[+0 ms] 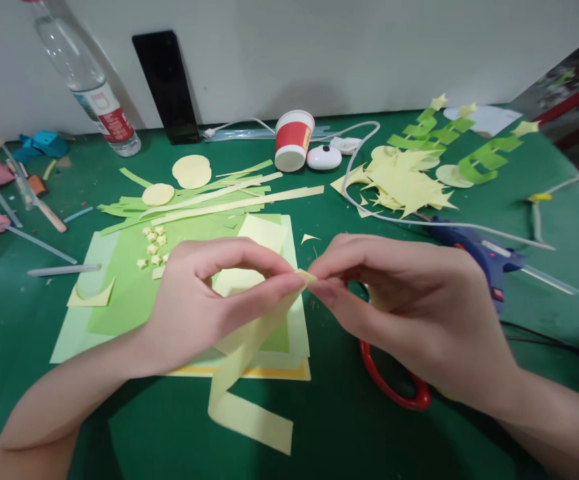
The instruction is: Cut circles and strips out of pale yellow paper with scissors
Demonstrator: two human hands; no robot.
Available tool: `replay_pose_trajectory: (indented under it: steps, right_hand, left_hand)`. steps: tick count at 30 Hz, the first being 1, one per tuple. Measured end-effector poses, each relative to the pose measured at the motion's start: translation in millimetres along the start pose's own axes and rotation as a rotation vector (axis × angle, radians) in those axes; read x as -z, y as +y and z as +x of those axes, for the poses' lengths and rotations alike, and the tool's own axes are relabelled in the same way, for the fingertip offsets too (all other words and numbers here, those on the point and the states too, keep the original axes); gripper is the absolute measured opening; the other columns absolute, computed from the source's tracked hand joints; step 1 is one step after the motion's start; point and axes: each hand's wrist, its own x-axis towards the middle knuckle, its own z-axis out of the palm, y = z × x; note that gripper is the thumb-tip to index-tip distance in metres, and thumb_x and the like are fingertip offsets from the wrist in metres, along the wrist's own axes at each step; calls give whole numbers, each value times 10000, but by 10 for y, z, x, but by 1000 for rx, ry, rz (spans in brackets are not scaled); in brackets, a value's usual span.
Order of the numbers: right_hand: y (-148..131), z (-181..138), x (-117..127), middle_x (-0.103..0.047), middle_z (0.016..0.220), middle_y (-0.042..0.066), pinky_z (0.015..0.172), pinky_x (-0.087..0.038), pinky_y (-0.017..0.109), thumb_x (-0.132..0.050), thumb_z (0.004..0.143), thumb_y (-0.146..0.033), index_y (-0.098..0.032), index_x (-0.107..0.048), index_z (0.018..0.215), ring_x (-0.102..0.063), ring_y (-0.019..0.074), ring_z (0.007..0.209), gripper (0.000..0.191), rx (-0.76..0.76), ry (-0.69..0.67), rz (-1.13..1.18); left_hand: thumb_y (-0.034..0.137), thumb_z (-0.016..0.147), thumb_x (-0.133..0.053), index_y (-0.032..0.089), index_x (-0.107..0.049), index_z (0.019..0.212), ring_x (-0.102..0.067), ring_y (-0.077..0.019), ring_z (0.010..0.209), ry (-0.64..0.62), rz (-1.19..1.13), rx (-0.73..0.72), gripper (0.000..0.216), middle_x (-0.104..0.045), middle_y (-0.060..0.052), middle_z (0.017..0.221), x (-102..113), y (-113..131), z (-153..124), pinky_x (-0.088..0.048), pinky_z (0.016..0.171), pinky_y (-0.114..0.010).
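Note:
Between my two hands is the folded end of a pale yellow paper strip [239,363]; its long tail hangs down and bends to the right above the table. My left hand [219,293] pinches that end between thumb and forefinger. From the other side, my right hand [399,293] pinches the same small fold, the fingertips of both hands almost touching. Below my left hand lie stacked green and yellow paper sheets [112,313], with several small folded paper stars [154,249] on them. Red-handled scissors [394,387] lie partly hidden under my right hand.
Cut green strips [134,207] and yellow paper circles [192,172] lie behind the sheets. At the right are a blue glue gun [489,257], yellow paper scraps [409,180] and green spiral pieces [484,160]. A paper cup [293,140], phone [166,87] and bottle [89,87] stand along the wall.

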Motion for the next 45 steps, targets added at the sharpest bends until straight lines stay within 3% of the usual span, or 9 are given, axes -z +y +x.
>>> replay_pose_trajectory:
  steps: [26,36,45]
  right_hand:
    - [9,15,-7,-538,581,-2,477,-393,241,-546,798,-135,-189,-586,726,-494,125,596,99,2,-42,-4]
    - [19,5,8,-583,686,23,482,-389,250,-531,817,-169,-183,-576,749,-505,126,614,82,-36,-84,-2]
    - [96,152,27,-462,520,-55,395,-278,202,-532,695,-72,-174,-547,604,-376,58,456,138,-236,-27,118]
  left_hand:
    - [194,759,-633,197,-625,673,-587,-101,594,-4,40,67,86,-664,26,670,-1,-29,-7,-460,538,-218]
    - [194,767,-630,184,-619,682,-574,-88,596,-23,39,58,87,-657,29,673,-12,-33,-5,-450,531,-190]
    - [245,865,-504,179,-661,766,-599,-85,700,-98,128,105,198,-674,24,754,-8,-156,149,-466,630,-156]
